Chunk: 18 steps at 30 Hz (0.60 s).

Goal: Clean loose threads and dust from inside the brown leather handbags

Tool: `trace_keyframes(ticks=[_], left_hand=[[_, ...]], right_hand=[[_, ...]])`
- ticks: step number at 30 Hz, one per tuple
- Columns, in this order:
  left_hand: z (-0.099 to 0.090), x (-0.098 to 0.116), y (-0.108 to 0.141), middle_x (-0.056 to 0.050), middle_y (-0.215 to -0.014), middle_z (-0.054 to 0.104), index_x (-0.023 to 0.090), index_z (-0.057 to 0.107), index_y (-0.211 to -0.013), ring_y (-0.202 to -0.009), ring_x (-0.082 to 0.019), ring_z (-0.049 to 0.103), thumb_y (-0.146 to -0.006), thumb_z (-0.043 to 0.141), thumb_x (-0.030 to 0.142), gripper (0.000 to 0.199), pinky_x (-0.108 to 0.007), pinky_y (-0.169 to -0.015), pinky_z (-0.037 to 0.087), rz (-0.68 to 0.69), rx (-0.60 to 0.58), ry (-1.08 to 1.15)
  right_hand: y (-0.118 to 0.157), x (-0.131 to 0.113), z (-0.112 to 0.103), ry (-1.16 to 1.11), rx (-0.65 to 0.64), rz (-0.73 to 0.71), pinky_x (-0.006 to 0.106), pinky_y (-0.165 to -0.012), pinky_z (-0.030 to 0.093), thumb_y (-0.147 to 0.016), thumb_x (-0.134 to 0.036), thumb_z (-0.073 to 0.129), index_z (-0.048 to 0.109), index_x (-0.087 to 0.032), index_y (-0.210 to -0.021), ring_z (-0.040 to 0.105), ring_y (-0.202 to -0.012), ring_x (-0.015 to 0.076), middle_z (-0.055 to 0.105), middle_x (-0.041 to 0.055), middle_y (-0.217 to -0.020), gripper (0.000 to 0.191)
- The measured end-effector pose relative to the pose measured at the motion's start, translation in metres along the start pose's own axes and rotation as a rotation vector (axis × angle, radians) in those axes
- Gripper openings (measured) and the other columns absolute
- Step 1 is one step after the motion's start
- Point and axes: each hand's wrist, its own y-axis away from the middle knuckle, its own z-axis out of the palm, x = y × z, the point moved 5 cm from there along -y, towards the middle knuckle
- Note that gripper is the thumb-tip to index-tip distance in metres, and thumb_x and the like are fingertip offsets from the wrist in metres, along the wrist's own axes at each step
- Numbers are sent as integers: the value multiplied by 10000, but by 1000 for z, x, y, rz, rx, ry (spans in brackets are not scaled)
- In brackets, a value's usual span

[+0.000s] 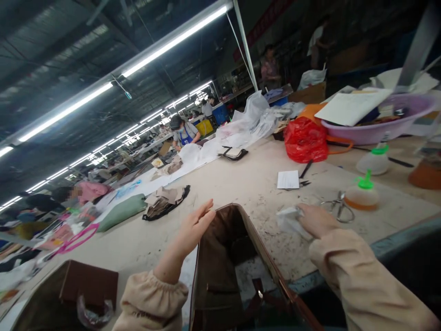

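Observation:
An open brown bag with a reddish-brown edge stands at the bottom centre, its dark inside showing. My left hand is at the bag's upper left rim, fingers stretched out and holding nothing. To the right of the bag, my right hand has its fingers closed on a whitish, translucent crumpled piece just above the table. Scissors and a bottle with a green cap are right of that hand.
Beyond the hands on the table are a white paper square, a red plastic bag and a purple basin. A brown case sits at lower left. A person stands across the table.

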Motion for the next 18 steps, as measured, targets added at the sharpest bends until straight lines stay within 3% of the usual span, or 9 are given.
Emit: trace_keyframes(ticks=[3, 6, 8, 12, 18], left_hand=[[7, 15, -10, -112, -1316, 572, 149, 493, -1332, -1198, -252, 539, -785, 601, 459, 638, -364, -1055, 373, 93, -54, -146], [20, 28, -21, -47, -1132, 691, 199, 652, -1132, -1017, -208, 626, -855, 509, 370, 355, -306, -928, 441, 198, -133, -217], [26, 33, -26, -19, -894, 726, 193, 700, -940, -817, -175, 636, -888, 432, 330, 306, -275, -767, 460, 198, -152, -257], [29, 36, -29, 2, -644, 617, 169, 631, -683, -649, -144, 550, -881, 419, 314, 324, -252, -622, 390, 154, -118, -324], [30, 35, -29, 27, -554, 530, 190, 607, -648, -575, -130, 482, -865, 423, 320, 312, -240, -564, 341, 110, -105, -294]], right_hand=[[7, -9, -26, -185, 227, -48, 370, -923, 449, -822, -241, 459, 598, -228, -1236, 599, -1054, 251, 641, 89, -1168, 436], [31, -29, -57, -485, 610, -186, 358, -964, 436, -782, -184, 450, 671, -209, -1116, 590, -1054, 221, 654, 63, -1123, 401], [49, -49, -70, -594, 741, -314, 355, -977, 427, -763, -162, 454, 685, -202, -1073, 583, -1048, 206, 653, 57, -1093, 389], [71, -91, -83, -711, 716, -440, 336, -957, 432, -761, -170, 492, 686, -185, -1062, 574, -1029, 196, 623, 72, -1076, 358], [80, -126, -99, -958, 512, -533, 358, -965, 409, -870, -336, 503, 663, -192, -1130, 527, -1100, 211, 563, 92, -1150, 337]])
